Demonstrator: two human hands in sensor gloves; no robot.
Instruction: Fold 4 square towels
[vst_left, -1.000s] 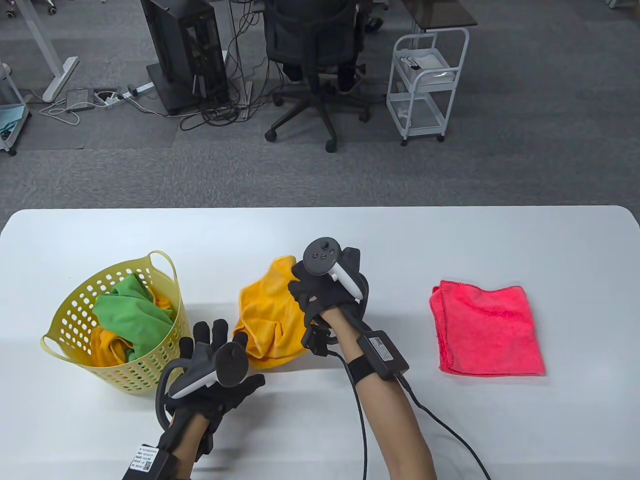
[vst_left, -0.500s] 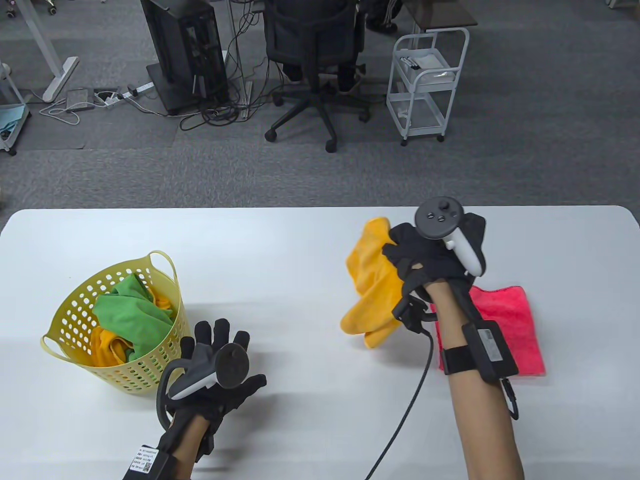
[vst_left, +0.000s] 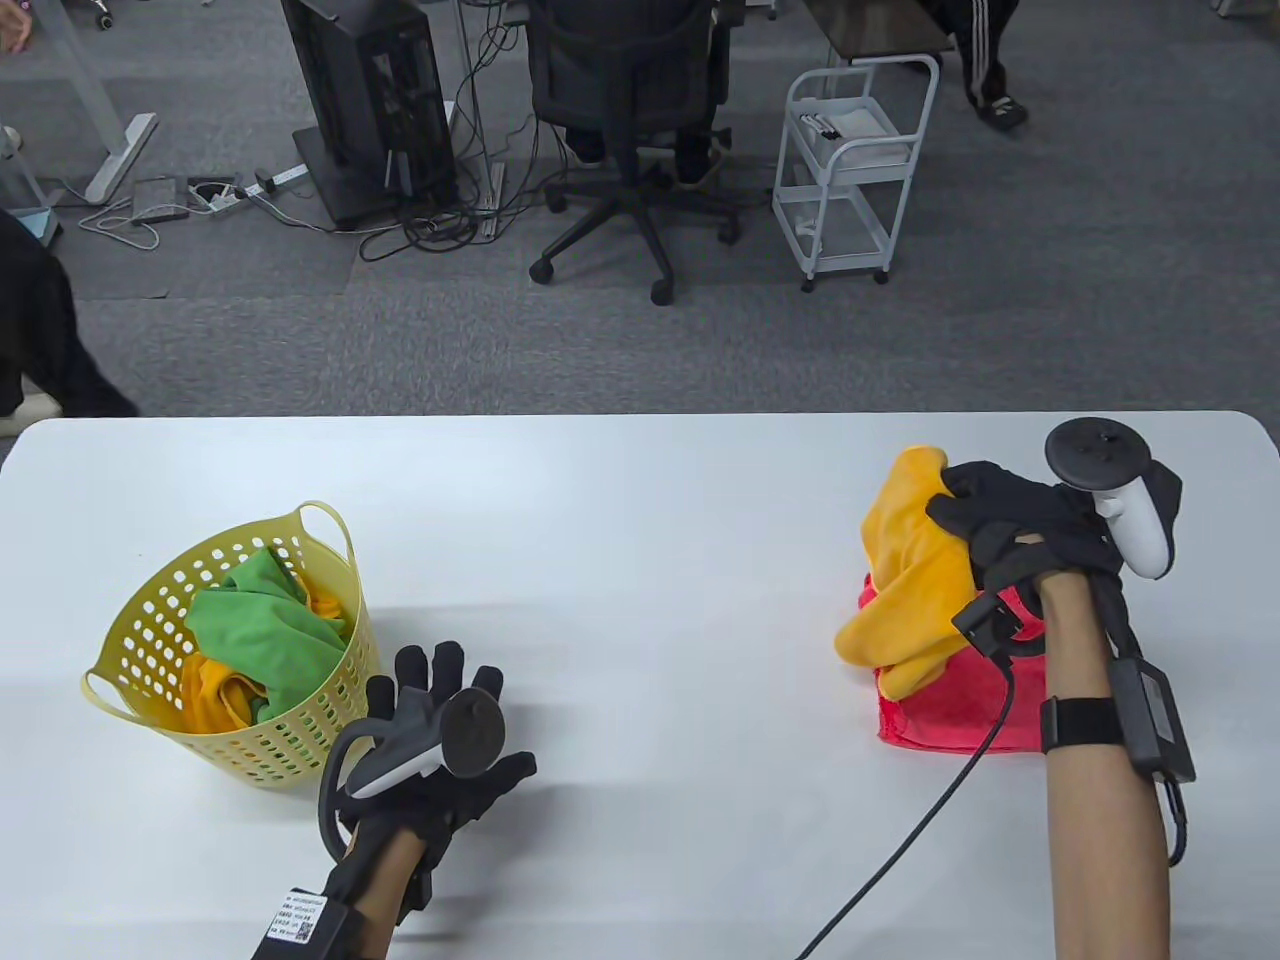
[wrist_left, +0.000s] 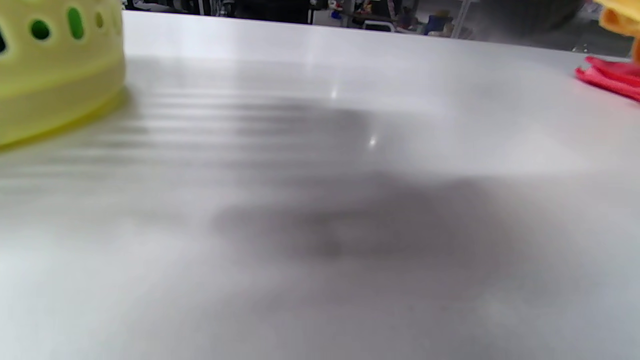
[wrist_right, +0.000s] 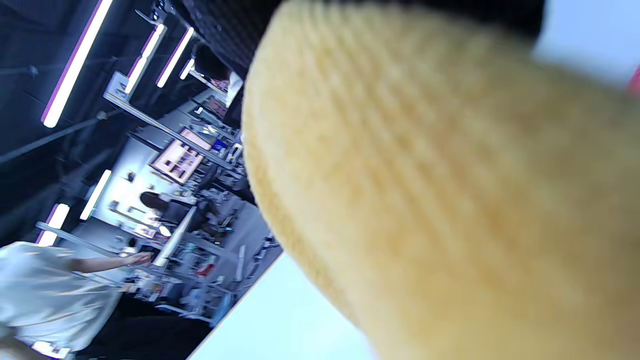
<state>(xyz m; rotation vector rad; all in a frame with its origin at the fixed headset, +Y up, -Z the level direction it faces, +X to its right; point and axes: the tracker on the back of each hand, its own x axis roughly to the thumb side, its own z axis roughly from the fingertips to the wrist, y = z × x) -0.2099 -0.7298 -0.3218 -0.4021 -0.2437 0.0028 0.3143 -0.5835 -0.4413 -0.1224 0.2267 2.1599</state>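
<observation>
The orange towel (vst_left: 915, 575) hangs bunched from the right hand (vst_left: 1020, 530), fingers curled round it, just above the folded red towel (vst_left: 950, 705), probably to stack there. The left hand (vst_left: 445, 745) hovers empty, fingers relaxed, beside the yellow basket (vst_left: 235, 640).

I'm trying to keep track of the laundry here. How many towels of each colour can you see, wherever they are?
Orange: 2, one gripped by the right hand as orange towel, one orange cloth in the basket
Green: 1, green towel in the basket
Red: 1, folded red towel on the table
Total: 4 visible
</observation>
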